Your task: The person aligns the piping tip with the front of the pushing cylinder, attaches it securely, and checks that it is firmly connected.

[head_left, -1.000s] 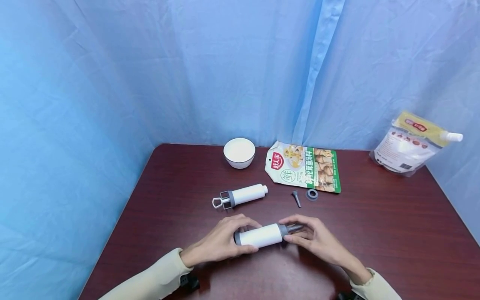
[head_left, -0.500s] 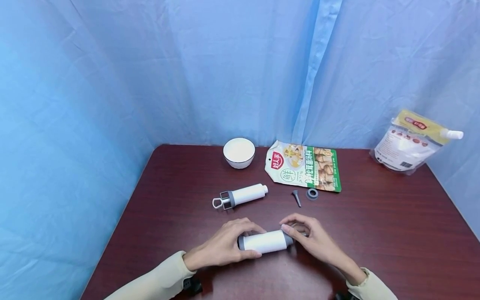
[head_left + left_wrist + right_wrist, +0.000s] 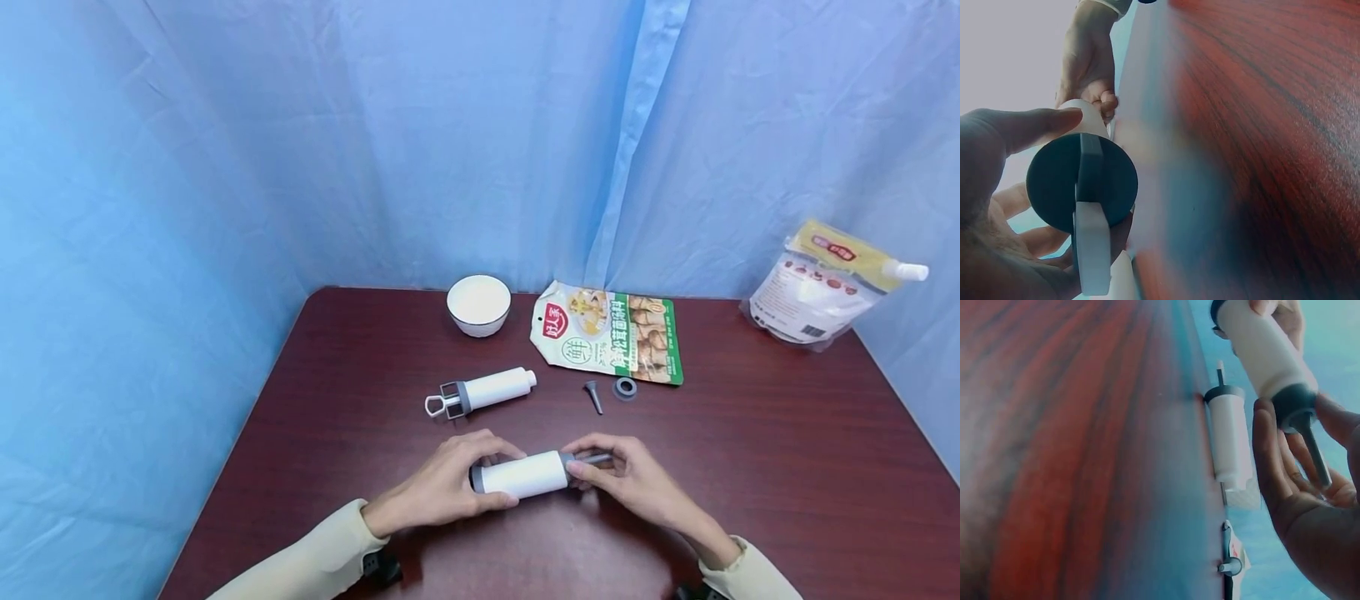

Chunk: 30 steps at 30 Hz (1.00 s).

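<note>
Level above the near part of the table is a white plunger syringe (image 3: 525, 476) with grey ends. My left hand (image 3: 448, 482) grips its left end, thumb in front and fingers behind. There, the left wrist view shows a dark round cap (image 3: 1054, 181) with a pale handle (image 3: 1093, 250) sticking out. My right hand (image 3: 633, 479) pinches the grey collar (image 3: 1293, 403) at the other end between thumb and fingers. A thin grey nozzle (image 3: 1315, 453) points from the collar into the right palm. Beyond the hands lies a second white syringe (image 3: 497, 388) with a loop handle.
A small grey nozzle (image 3: 594, 398) and a grey ring (image 3: 624, 388) lie right of the second syringe. Behind are a white bowl (image 3: 478, 307) and a green-and-white food packet (image 3: 607, 333). A spouted pouch (image 3: 817, 287) stands at the back right, before blue curtains (image 3: 480, 142).
The syringe shifts slightly right and nearer me, then back. The right fingers change their hold around the collar and nozzle. The left hand keeps its grip; the other things stay put.
</note>
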Available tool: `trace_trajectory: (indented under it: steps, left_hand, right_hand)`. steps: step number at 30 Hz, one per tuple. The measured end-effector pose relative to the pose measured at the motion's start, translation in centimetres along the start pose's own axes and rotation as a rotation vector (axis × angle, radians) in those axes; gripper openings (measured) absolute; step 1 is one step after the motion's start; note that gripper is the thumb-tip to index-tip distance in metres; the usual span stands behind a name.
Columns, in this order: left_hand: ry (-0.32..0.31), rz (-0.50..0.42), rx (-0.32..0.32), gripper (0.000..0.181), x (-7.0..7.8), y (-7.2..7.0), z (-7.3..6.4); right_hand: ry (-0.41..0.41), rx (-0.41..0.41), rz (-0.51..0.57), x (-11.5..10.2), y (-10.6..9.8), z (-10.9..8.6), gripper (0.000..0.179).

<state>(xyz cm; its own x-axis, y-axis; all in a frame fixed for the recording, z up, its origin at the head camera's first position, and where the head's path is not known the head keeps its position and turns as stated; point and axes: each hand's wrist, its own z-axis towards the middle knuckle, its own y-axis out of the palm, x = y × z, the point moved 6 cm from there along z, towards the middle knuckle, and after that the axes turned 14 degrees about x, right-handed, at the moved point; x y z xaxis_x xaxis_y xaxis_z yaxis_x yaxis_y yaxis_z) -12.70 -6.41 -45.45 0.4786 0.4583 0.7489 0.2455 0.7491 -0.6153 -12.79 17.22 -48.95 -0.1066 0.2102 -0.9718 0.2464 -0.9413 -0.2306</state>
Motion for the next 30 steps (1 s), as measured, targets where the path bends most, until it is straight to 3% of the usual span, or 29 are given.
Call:
trace_trajectory:
  steps: [4,9,21,30]
  left_hand:
    - [0.001,-0.003,-0.008,0.044,-0.03,0.10,-0.09]
    - [-0.022,-0.007,-0.002,0.044,-0.20,-0.03,-0.12]
    - [-0.008,0.006,0.017,0.045,-0.23,-0.28,0.06]
    - [0.032,0.086,0.034,0.046,-0.21,-0.10,-0.24]
  right_hand:
    - [0.002,0.013,-0.034,0.05,0.05,-0.05,0.025]
    - [-0.024,-0.017,0.028,-0.28,-0.01,-0.16,0.037]
    - [-0.069,0.022,0.036,-0.32,0.17,0.07,0.030]
    - [-0.023,0.057,0.009,-0.24,0.76,0.01,0.028]
